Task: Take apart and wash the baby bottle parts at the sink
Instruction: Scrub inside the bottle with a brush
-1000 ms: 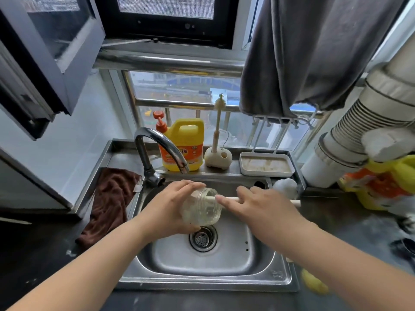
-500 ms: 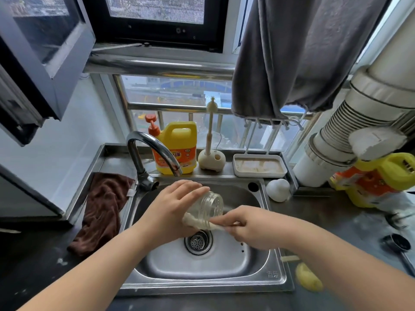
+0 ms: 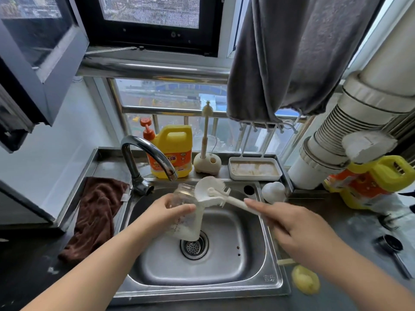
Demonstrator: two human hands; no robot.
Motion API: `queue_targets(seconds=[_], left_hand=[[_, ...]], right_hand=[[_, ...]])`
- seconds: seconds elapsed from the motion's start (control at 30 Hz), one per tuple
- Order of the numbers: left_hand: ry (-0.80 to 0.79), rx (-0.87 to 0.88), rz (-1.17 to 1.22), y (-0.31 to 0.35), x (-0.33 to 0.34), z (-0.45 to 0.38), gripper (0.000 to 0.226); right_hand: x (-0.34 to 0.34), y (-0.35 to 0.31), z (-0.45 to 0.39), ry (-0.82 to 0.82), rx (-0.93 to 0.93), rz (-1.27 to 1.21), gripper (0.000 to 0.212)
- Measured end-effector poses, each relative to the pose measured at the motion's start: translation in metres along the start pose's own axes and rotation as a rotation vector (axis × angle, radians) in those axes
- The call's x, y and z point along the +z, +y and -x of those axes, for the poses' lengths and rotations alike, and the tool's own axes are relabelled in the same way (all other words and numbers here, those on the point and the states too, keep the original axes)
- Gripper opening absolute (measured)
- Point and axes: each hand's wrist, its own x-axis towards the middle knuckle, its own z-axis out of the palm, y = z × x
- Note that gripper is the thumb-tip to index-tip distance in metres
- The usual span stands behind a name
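My left hand (image 3: 166,212) grips a clear baby bottle (image 3: 183,194) over the steel sink (image 3: 202,286), just under the faucet spout (image 3: 152,153). The bottle stands tilted, mouth up and to the right, and its lower part (image 3: 189,227) looks milky white. A white bottle brush (image 3: 210,191) has its head outside the bottle, right at the mouth. My right hand (image 3: 292,225) holds the brush's thin handle, with the forefinger stretched along it. No water runs from the spout.
A yellow detergent jug (image 3: 173,151), a thin brush in a stand (image 3: 206,162) and a white tray (image 3: 253,169) line the sill. A white rounded part (image 3: 272,191) sits at the sink's right corner. Brown cloth (image 3: 96,212) lies left; a yellow sponge (image 3: 305,279) lies right.
The brush was inside the bottle; my right hand has pulled it out and up to the mouth. My left hand has turned the bottle from lying sideways to more upright.
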Motion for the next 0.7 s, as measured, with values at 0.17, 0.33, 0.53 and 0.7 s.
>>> queue_targets(seconds=[0.17, 0.33, 0.53, 0.7], left_hand=[[-0.111, -0.014, 0.058, 0.011, 0.024, 0.004, 0.051], [-0.068, 0.02, 0.144, 0.02, 0.016, 0.005, 0.04], [-0.16, 0.02, 0.193, 0.025, 0.024, 0.003, 0.043], [-0.155, 0.03, 0.252, 0.025, 0.02, 0.001, 0.056]], right_hand=[[0.021, -0.006, -0.012, 0.074, -0.056, -0.052, 0.059], [0.017, 0.022, 0.0, 0.057, -0.074, -0.042, 0.069], [0.012, 0.015, -0.01, 0.07, -0.086, -0.12, 0.065], [0.01, 0.029, -0.005, 0.073, -0.058, -0.138, 0.068]])
